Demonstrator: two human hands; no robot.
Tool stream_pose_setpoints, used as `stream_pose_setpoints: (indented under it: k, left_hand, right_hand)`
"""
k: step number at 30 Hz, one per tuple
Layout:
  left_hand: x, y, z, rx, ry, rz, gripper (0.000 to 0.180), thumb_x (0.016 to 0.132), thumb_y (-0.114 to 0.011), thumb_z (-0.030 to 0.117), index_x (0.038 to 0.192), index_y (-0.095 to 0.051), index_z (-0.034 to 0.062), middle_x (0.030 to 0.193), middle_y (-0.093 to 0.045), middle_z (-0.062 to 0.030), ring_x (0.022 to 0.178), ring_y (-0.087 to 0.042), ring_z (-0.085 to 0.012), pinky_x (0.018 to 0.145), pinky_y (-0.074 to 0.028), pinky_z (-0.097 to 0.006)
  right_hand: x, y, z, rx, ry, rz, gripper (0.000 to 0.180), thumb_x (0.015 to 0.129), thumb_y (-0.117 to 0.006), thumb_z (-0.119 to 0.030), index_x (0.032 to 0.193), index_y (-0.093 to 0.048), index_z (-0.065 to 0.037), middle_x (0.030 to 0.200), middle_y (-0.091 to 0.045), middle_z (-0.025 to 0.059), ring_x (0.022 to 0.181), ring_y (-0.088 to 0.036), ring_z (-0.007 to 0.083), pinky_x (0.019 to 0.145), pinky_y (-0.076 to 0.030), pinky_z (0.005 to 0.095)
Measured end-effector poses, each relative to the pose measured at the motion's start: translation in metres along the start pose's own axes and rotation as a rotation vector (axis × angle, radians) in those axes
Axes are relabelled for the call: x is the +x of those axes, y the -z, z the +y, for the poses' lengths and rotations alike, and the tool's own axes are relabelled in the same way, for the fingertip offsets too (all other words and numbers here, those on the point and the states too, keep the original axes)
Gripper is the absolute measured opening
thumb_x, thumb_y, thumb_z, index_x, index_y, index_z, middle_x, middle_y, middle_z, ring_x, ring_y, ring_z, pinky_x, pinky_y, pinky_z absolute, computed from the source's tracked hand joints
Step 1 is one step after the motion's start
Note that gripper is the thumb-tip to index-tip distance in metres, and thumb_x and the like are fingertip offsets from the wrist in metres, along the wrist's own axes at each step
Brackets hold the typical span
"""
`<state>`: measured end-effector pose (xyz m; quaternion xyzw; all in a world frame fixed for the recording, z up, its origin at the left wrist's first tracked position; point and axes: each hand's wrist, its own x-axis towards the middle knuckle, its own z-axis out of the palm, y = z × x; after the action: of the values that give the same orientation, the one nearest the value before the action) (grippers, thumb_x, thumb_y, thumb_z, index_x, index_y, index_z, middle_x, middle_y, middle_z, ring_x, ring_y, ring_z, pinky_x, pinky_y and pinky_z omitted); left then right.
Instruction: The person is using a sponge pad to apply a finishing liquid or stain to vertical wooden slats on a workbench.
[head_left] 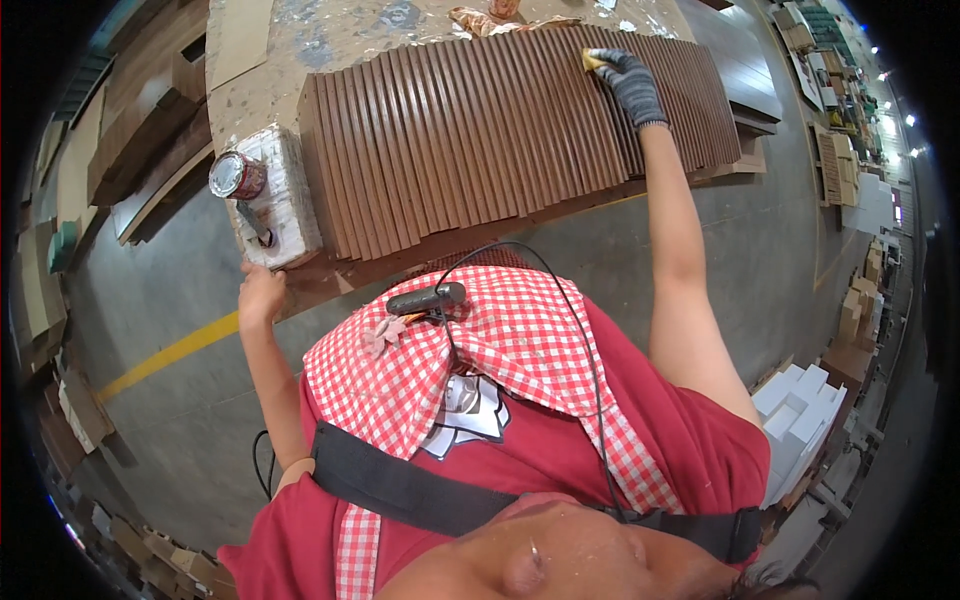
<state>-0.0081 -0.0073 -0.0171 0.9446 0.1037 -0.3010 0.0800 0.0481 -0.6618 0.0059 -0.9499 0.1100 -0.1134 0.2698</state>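
Observation:
My right hand (630,85), in a grey knitted glove, reaches to the far side of a long row of brown wood-toned strips (450,140). Its fingers are closed on a small yellowish pad (593,60), pressed against the tops of the strips. The strips lie side by side, tightly packed. Bare, my left hand (262,292) rests at the near left corner of the table, beside a paint-smeared white block (290,195); its fingers are apart and hold nothing. On that block stand an open paint can (238,175) and a brush (255,225).
The worktable (330,45) is stained with paint, and crumpled brown-stained material (505,20) lies at its far edge. Stacks of brown panels (150,130) stand to the left, grey panels (745,70) to the right. White foam pieces (800,415) sit at lower right. A cable (590,350) crosses my apron.

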Motion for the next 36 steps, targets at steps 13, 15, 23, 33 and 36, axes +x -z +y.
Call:
stream_pose_setpoints:
  k: [13, 15, 23, 33, 36]
  left_hand:
    - [0.013, 0.011, -0.023, 0.074, -0.027, -0.081, 0.060, 0.089, -0.058, 0.030, 0.117, -0.033, -0.0168, 0.110, -0.059, -0.0356, 0.109, -0.057, -0.0449, 0.093, -0.046, -0.046]
    - [0.017, 0.013, -0.027, 0.103, -0.036, -0.101, 0.062, 0.089, -0.058, 0.031, 0.118, -0.035, -0.0181, 0.110, -0.059, -0.0357, 0.109, -0.058, -0.0449, 0.093, -0.046, -0.045]
    - [0.027, 0.006, -0.039, 0.171, -0.263, -0.091, 0.050, 0.089, -0.056, 0.031, 0.116, -0.054, -0.0109, 0.116, -0.057, -0.0340, 0.106, -0.058, -0.0450, 0.091, -0.047, -0.047]
    - [0.003, -0.003, -0.016, 0.014, -0.080, 0.022, 0.056, 0.085, -0.058, 0.029, 0.115, -0.046, -0.0162, 0.116, -0.057, -0.0344, 0.105, -0.059, -0.0450, 0.092, -0.047, -0.048]
    - [-0.002, -0.009, -0.009, -0.001, -0.117, 0.074, 0.058, 0.084, -0.060, 0.029, 0.117, -0.042, -0.0163, 0.109, -0.060, -0.0333, 0.105, -0.060, -0.0439, 0.092, -0.048, -0.048]
  right_hand:
    - [-0.166, 0.073, -0.043, 0.167, -0.215, -0.296, 0.030, 0.081, -0.067, 0.004, 0.110, -0.067, -0.006, 0.107, -0.065, 0.0058, 0.100, -0.062, 0.0174, 0.092, -0.051, 0.0279]
    - [-0.151, 0.067, -0.070, 0.395, -0.265, -0.150, 0.029, 0.080, -0.071, -0.003, 0.109, -0.067, -0.006, 0.107, -0.066, 0.0068, 0.100, -0.063, 0.0187, 0.094, -0.051, 0.0306]
    - [-0.145, 0.027, -0.060, 0.242, -0.089, -0.074, 0.027, 0.080, -0.069, 0.000, 0.107, -0.068, -0.004, 0.105, -0.066, 0.0061, 0.099, -0.062, 0.0158, 0.092, -0.049, 0.0279]
    - [-0.151, 0.091, -0.109, 0.289, -0.200, -0.553, 0.036, 0.078, -0.067, 0.005, 0.113, -0.066, -0.004, 0.105, -0.065, 0.0058, 0.099, -0.061, 0.0161, 0.093, -0.048, 0.0284]
    - [-0.126, 0.066, -0.133, 0.376, -0.203, -0.482, 0.035, 0.080, -0.069, 0.001, 0.115, -0.065, -0.005, 0.107, -0.064, 0.0053, 0.100, -0.060, 0.0158, 0.095, -0.047, 0.0288]
